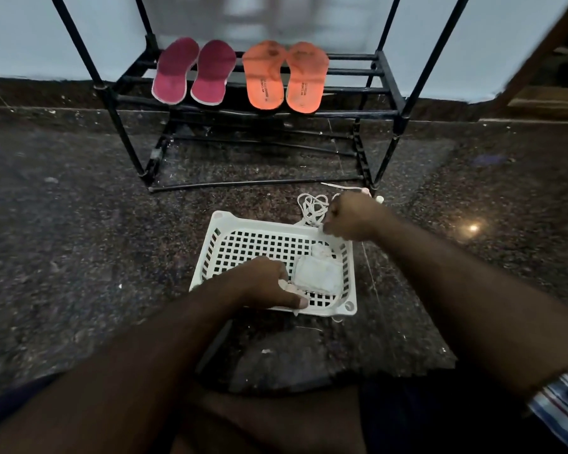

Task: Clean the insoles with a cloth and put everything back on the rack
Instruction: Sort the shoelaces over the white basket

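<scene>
Print on the orange insoles on the rack too blurred to read; left hand grips the white basket holding the cloth, right hand pinches its far rim beside laces.

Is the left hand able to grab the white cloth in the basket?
Probably yes. The left hand rests on the basket's near rim, right beside the folded white cloth, with nothing between them.
</scene>
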A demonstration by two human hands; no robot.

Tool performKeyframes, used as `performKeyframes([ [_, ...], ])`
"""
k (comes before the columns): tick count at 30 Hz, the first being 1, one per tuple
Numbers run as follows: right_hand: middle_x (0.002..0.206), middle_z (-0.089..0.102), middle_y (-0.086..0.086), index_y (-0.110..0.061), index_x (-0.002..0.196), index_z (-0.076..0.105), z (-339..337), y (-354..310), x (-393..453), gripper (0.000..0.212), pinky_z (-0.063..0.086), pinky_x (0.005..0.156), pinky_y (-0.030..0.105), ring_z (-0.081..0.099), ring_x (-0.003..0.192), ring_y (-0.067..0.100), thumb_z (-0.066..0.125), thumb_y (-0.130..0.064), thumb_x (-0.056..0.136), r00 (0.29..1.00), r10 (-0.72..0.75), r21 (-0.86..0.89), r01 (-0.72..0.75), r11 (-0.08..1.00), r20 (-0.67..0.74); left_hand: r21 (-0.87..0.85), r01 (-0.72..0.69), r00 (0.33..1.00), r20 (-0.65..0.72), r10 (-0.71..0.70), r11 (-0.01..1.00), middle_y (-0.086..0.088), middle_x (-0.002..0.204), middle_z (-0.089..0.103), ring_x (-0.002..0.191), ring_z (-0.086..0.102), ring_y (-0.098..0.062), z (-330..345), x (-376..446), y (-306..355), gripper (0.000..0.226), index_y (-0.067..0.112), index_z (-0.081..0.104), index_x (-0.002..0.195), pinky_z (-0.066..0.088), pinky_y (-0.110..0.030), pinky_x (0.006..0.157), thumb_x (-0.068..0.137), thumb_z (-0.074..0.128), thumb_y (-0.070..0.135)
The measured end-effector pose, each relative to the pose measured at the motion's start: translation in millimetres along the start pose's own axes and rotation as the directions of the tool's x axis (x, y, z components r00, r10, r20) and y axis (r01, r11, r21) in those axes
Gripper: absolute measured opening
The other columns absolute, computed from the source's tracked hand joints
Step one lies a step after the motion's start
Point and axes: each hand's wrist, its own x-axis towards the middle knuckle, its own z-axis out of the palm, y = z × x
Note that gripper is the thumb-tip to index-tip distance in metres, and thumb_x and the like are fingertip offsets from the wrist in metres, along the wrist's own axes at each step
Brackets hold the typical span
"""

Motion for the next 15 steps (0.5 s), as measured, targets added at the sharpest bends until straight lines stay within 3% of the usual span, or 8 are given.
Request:
performKeyframes([
  [5,0.107,0.065,0.009,-0.008,0.111,0.062,23,-3,-11,0.048,0.045,0.072,0.03,0.061,0.097,0.027,0.065,-0.047,0.083,0.992,0.128,-0.002,-0.128,0.992,0.002,0.052,0.005,0.996,-0.094,0.0,0.999,0.004,0.098,0.065,0.095,0.06,-0.017,6,0,1,0.033,0.022,0.066,0.103,0.043,-0.028,0.076,0.082,0.073,0.046],
  [7,0.105,0.063,0.008,-0.009,0.112,0.059,29,-5,-12,0.051,0.048,0.075,0.032,0.06,0.094,0.026,0.066,-0.049,0.081,0.987,0.162,0.026,-0.163,0.986,0.01,0.004,0.001,0.997,-0.08,-0.001,1.0,0.008,0.084,0.063,0.081,0.058,-0.012,-1,-1,-3,0.028,0.022,0.068,0.097,0.042,-0.027,0.071,0.081,0.076,0.044],
  [9,0.096,0.059,0.005,-0.011,0.108,0.059,32,-10,-14,0.048,0.048,0.073,0.033,0.056,0.086,0.024,0.07,-0.047,0.078,0.986,0.168,0.01,-0.168,0.986,-0.007,-0.136,-0.014,0.999,-0.054,0.007,0.991,0.007,0.073,0.064,0.067,0.057,-0.008,-11,-2,-7,0.023,0.019,0.069,0.089,0.042,-0.024,0.063,0.081,0.08,0.037],
  [12,0.092,0.059,0.005,-0.008,0.102,0.062,33,-14,-10,0.038,0.05,0.073,0.033,0.062,0.089,0.026,0.076,-0.033,0.076,0.986,0.168,-0.011,-0.168,0.986,-0.007,-0.348,-0.017,1.0,-0.03,0.007,0.937,0.001,0.067,0.066,0.059,0.056,-0.01,-23,-6,-13,0.019,0.009,0.071,0.083,0.045,-0.021,0.056,0.084,0.079,0.026],
  [15,0.089,0.069,0.003,-0.008,0.093,0.067,29,-8,-3,0.026,0.058,0.077,0.035,0.068,0.084,0.024,0.076,-0.023,0.074,0.982,0.191,0.182,-0.188,0.965,0.004,-0.456,0.005,1.0,-0.016,-0.014,0.89,-0.002,0.066,0.064,0.059,0.055,-0.011,-30,-8,-16,0.023,0.005,0.07,0.083,0.045,-0.021,0.057,0.085,0.078,0.027],
])
